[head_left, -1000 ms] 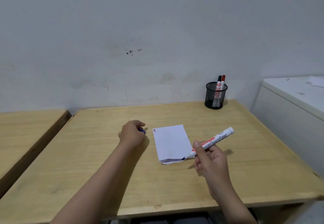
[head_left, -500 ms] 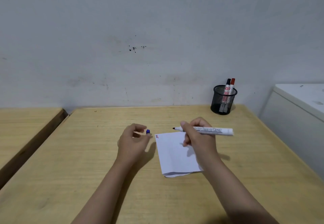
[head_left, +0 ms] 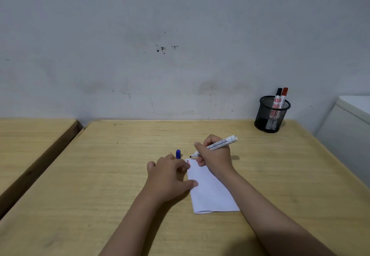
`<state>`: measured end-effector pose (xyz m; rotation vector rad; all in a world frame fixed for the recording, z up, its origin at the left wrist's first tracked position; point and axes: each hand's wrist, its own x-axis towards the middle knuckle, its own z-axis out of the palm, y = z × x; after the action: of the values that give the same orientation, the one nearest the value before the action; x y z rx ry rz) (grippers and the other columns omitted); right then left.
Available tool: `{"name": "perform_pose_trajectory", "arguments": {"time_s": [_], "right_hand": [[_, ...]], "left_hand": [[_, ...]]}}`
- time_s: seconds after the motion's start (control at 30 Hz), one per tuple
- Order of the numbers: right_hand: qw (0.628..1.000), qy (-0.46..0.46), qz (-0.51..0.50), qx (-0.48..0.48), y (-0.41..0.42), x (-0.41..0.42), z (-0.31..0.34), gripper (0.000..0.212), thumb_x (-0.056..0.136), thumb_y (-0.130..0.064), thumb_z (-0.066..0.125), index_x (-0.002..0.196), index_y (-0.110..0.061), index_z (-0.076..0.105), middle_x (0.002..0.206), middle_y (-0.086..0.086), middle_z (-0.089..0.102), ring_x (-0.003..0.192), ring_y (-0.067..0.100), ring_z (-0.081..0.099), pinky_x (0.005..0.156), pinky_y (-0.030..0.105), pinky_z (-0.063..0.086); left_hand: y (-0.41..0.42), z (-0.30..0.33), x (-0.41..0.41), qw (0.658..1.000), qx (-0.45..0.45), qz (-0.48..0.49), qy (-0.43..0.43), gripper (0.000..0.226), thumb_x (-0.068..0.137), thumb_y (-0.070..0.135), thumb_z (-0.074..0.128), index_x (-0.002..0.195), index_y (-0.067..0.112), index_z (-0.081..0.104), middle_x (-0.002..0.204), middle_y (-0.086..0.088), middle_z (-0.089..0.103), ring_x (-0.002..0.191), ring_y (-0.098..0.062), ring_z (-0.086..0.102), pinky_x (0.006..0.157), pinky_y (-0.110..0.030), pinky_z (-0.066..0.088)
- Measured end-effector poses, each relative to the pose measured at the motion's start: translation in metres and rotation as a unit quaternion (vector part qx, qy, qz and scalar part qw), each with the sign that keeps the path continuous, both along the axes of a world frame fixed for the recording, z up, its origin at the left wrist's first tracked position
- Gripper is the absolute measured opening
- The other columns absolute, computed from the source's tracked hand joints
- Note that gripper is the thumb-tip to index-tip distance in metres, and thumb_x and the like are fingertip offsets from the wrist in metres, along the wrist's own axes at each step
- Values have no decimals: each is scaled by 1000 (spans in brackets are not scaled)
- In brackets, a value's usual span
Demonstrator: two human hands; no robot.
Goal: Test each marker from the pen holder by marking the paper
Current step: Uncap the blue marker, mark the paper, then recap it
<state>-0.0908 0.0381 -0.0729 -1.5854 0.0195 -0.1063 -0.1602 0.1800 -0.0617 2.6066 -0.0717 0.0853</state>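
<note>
Uncapped marker is gripped in right hand fingers, tip just above paper corner. Blue cap is pinched by left hand, thumb on paper edge.

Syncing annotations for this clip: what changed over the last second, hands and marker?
The right hand carried the uncapped marker from the paper's near right edge up to its far left corner, tip now pointing left by the marks there. The left hand slid over to press the paper, blue cap in its fingers. The pen holder and its two markers stayed put.
</note>
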Motion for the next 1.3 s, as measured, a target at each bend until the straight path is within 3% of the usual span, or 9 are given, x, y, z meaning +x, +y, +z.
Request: {"name": "perform_pose_trajectory", "arguments": {"time_s": [0.37,0.57,1.3], "right_hand": [[999,2,3,-53,2,1,-4,30,77,-6,67,58,-11,44,53,12,58,42,14,61,48,31,51],[998,10,11,-55,3,4,-5,31,75,-3,66,56,-12,43,44,2,56,43,18,60,46,29,49],[998,11,12,-58,2,6,-5,32,69,0,62,53,-14,38,45,6,46,37,21,48,43,26,42]], "left_hand": [[3,5,0,993,85,-53,67,81,54,70,69,126,40,46,112,12,43,108,-11,35,83,-33,16],[2,6,-1,992,91,-53,68,82,55,69,69,127,39,44,112,12,42,107,-11,35,82,-33,15],[4,6,-1,990,110,-63,62,84,56,73,65,130,41,40,114,12,42,106,-11,34,84,-33,16]]}}
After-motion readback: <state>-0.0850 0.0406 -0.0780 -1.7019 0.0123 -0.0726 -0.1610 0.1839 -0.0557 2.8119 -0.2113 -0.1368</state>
